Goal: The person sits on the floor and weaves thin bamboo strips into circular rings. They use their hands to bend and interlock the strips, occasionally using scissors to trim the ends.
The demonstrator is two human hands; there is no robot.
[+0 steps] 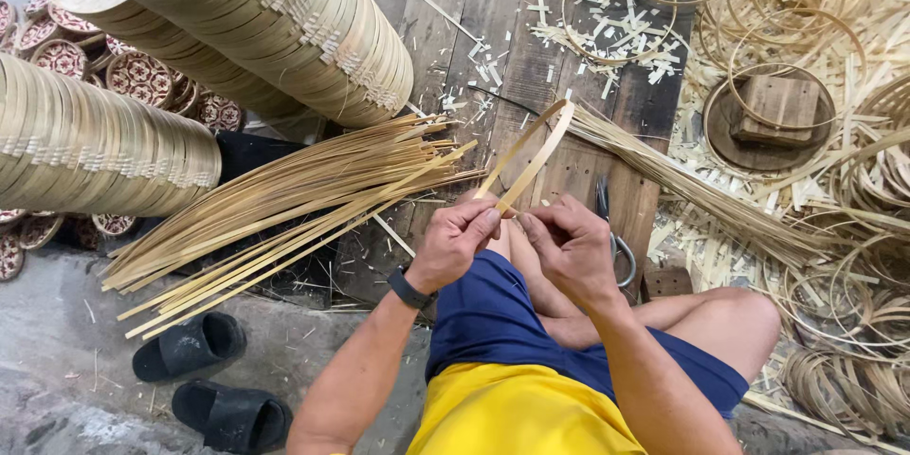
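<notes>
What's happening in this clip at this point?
A person sits cross-legged on a wooden platform, bending a thin bamboo strip into a loop. The left hand and right hand pinch its two ends together near the lap. A bundle of long bamboo strips lies fanned out to the left, finished hoops pile up on the right, and stacks of round bamboo rims lean across the upper left. Black sandals sit on the floor.

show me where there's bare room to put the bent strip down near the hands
Barest is the grey floor left of the black sandals, below the long strips. A narrower patch is the plank floor between the stacked trays and the offcuts. Right of the hands, hoops crowd everything.
</notes>
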